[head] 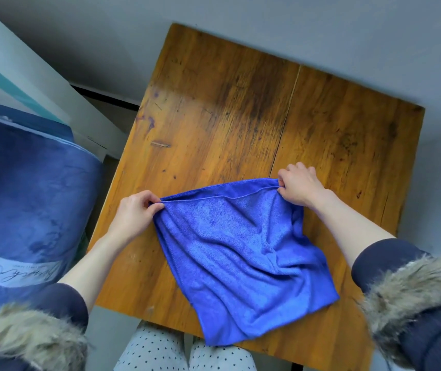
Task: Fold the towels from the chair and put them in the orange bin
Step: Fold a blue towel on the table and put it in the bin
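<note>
Worn orange-brown wooden tabletop (240,108), scratched, dark-stained, a seam running front to back; grey wall behind. Dark blue plush blanket (26,188) lies left of it. Blue microfibre towel (240,253) lies doubled on the near half, its near corner at the table's front edge. Left hand (136,212) and right hand (298,187) each pinch a far corner. Far half bare.

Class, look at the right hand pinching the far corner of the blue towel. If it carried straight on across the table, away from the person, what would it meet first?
Nothing, as far as the view shows. Beyond the right hand, which pinches the blue towel, lies only bare wooden table up to its far edge, then the grey floor. Depth is hard to judge from above.
</note>
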Demonstrator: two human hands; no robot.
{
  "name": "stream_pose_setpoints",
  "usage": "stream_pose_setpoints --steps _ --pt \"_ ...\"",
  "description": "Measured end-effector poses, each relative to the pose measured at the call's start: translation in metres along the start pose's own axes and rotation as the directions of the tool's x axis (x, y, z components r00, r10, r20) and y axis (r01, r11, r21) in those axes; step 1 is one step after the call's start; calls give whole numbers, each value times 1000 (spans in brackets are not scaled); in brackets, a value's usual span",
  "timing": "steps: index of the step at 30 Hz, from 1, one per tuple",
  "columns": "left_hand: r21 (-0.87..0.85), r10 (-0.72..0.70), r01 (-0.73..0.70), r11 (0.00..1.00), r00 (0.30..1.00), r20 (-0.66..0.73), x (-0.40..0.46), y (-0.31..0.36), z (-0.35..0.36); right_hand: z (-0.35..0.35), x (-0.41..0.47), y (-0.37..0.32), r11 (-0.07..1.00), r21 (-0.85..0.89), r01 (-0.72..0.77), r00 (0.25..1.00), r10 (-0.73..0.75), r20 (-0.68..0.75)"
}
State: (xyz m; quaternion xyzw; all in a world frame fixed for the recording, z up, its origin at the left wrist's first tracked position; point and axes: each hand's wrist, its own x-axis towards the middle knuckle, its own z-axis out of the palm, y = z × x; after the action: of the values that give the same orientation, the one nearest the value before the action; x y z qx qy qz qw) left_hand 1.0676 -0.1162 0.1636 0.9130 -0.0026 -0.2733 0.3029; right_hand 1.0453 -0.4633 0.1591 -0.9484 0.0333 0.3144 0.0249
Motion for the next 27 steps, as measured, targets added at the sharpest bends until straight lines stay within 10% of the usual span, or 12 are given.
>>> stream_pose_setpoints --steps 16,27 --pt "-365 227 -209 907 974 7 -4 74 -96 -103 -135 13 763 638 -107 895 353 -273" --pt "-642 426 -407 649 894 -136 -31 158 -187 -151 -226 7 826 558 -80 656 465 -595"
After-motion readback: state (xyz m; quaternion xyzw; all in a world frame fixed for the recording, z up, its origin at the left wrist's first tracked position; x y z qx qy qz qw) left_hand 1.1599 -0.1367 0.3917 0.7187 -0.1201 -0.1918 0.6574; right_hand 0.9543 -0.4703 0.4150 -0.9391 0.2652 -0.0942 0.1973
